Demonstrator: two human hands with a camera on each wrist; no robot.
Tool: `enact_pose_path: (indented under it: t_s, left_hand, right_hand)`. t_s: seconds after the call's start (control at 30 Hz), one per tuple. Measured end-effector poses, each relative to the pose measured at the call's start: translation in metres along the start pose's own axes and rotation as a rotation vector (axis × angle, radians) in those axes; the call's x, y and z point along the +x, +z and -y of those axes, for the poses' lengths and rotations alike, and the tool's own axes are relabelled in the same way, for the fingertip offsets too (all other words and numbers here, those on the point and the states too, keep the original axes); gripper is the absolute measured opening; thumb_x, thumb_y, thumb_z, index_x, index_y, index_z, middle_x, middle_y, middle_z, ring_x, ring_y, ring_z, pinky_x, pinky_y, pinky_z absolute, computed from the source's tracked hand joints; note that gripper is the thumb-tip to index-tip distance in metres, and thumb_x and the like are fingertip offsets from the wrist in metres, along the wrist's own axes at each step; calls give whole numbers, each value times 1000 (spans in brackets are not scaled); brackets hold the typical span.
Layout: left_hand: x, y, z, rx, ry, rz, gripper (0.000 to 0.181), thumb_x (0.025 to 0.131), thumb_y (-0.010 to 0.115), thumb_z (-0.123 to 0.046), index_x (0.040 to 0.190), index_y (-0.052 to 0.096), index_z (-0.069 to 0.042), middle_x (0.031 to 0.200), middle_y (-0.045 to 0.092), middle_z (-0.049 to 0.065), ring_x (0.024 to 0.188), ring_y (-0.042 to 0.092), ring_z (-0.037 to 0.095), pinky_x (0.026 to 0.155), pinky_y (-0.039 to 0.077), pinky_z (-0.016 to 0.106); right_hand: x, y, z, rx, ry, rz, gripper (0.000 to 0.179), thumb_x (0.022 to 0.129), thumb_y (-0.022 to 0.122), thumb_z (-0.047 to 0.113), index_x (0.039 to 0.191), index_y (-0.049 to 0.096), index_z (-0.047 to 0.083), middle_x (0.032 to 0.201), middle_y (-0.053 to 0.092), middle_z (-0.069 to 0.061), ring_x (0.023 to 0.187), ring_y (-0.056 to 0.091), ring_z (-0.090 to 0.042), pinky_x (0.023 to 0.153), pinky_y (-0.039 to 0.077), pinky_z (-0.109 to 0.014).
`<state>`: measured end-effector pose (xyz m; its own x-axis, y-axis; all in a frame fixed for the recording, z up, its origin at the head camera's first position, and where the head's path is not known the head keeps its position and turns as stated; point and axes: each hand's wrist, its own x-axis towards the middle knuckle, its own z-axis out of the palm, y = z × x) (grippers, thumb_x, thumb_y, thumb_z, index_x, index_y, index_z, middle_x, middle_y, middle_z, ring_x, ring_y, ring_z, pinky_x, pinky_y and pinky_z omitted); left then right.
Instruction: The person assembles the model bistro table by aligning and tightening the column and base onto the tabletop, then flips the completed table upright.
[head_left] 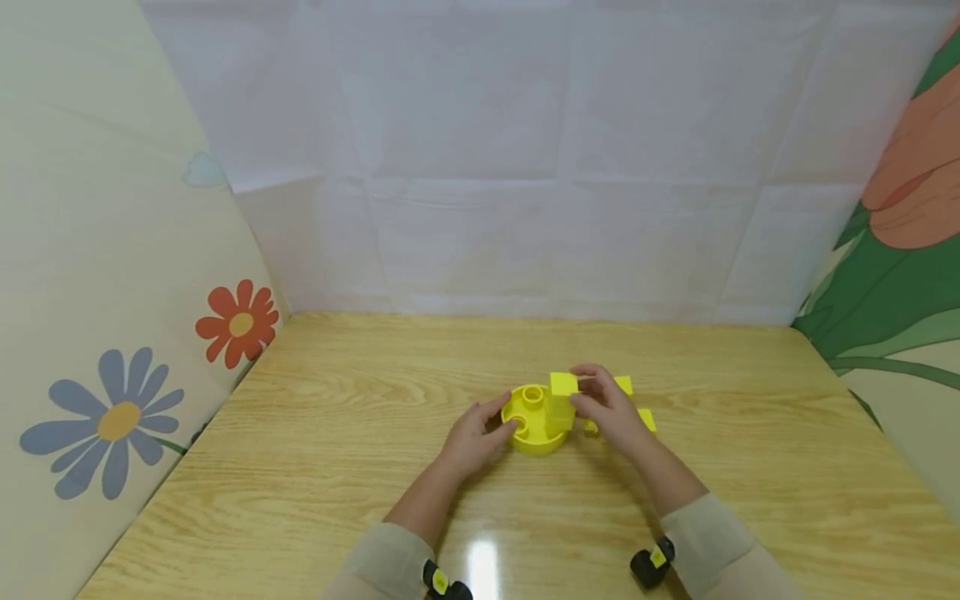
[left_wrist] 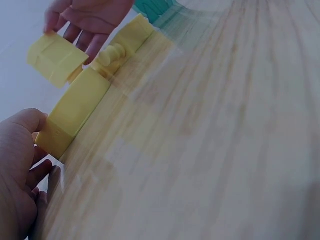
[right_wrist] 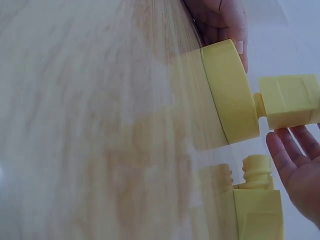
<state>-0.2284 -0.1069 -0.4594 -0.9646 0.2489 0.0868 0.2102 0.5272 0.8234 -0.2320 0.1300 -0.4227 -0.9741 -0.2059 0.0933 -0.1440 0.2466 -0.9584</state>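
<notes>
A round, shallow yellow plastic base (head_left: pixel 535 446) with raised ring sockets inside lies on the wooden table. My left hand (head_left: pixel 472 440) grips its left rim, thumb and fingers spread round the edge. Over the base's right side stands a yellow block (head_left: pixel 563 386), upright, its narrow stem meeting the base in the right wrist view. My right hand (head_left: pixel 609 414) holds this block from the right between thumb and fingers. In the right wrist view, the block (right_wrist: pixel 289 101) shows a small gap above the base (right_wrist: pixel 227 92), with the stem between.
Just right of the base lie more yellow pieces, partly hidden behind my right hand. One yellow piece (right_wrist: pixel 257 212) shows a threaded stem on a square block. A white cloth hangs at the table's back edge, with flower-patterned cloths at both sides.
</notes>
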Motion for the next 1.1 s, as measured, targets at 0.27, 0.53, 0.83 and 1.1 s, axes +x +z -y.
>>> enact_pose_path:
  t_s: [0.27,0.53,0.83,1.1]
  left_hand:
    - [1,0,-1,-13,13,-3,51,95,62,-24,142,50,-7,143,53,19,136,45,37,122,18,52]
    - [0,0,-1,-15,0,1,51,95,62,-25,142,51,-7,144,52,17,138,41,40,121,18,55]
    - [0,0,0,-14,-26,1,51,95,62,-27,143,50,-10,145,51,16,141,36,42,120,19,56]
    - [1,1,3,-8,-32,1,52,95,62,-29,143,50,-12,146,50,15,143,30,46,119,19,59]
  right_hand:
    - [-2,-2,-4,-51,-9,3,50,96,62,12,141,42,5,121,55,-23,96,57,-20,73,55,-22]
    - [-3,-3,-7,-131,10,10,57,95,64,21,146,40,9,128,54,-19,95,52,-21,70,49,-20]
    - [-2,-2,-7,-60,47,-24,55,91,70,14,137,42,2,131,55,-22,107,59,-26,83,53,-23]
    - [-5,-4,-8,28,12,5,51,93,65,6,135,39,-5,134,56,-29,108,62,-19,84,52,-18]
